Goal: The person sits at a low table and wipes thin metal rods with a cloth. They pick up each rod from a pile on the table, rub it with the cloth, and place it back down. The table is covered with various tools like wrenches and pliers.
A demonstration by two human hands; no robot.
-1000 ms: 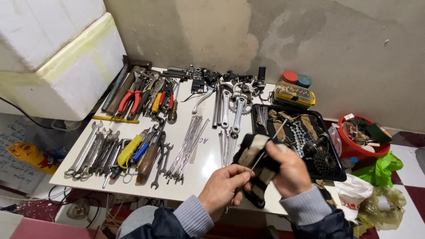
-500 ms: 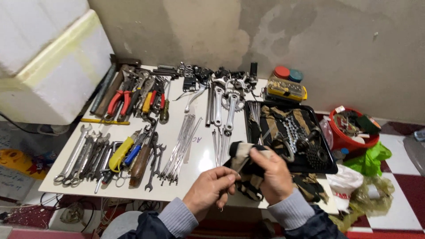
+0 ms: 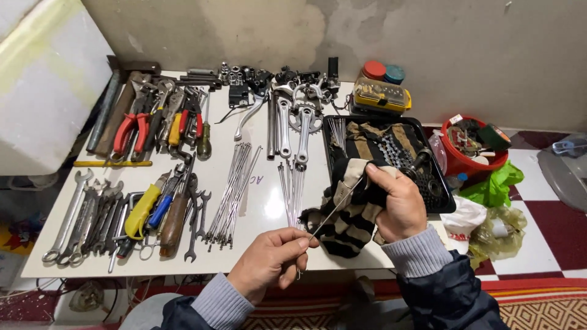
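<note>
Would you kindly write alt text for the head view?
Left hand pinches a thin metal spoke while the right hand wipes it with a striped rag, above a white table laid with wrenches, pliers and a black tray.

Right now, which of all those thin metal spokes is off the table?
The single spoke pinched in the left hand and run through the striped rag gripped by the right hand. The other spokes lie in bundles on the white table.

The striped rag (image 3: 351, 211) hides the far end of the thin spoke (image 3: 333, 211) and most of the right hand's (image 3: 397, 205) fingers. Right of the rag, the red bucket's (image 3: 474, 160) contents are too small to tell; the grey lid (image 3: 565, 174) beyond it is cut off by the edge.
</note>
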